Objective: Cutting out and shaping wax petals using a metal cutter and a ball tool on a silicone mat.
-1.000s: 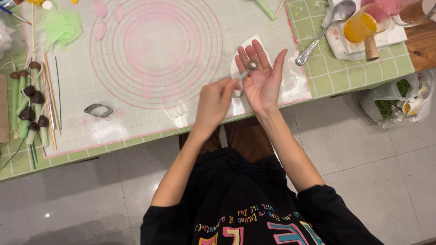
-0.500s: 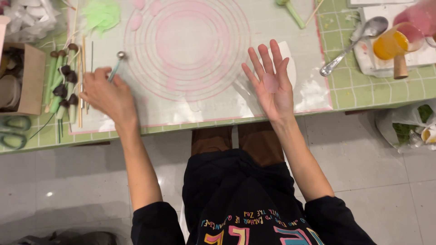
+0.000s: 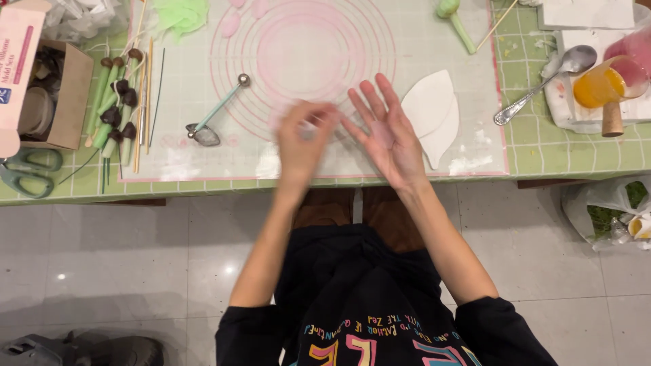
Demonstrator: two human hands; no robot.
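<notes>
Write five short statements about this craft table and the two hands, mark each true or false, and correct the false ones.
1. The right hand is open, palm up. True.
2. The ball tool is in the left hand. False: it lies on the mat.
3. The scissors lie at the table's left edge. True.
4. The spoon lies left of the mat. False: it lies to the right.
5. White petal-shaped pieces lie beside the right hand. True.

Black top, colourful lettering, perhaps brown trousers
</notes>
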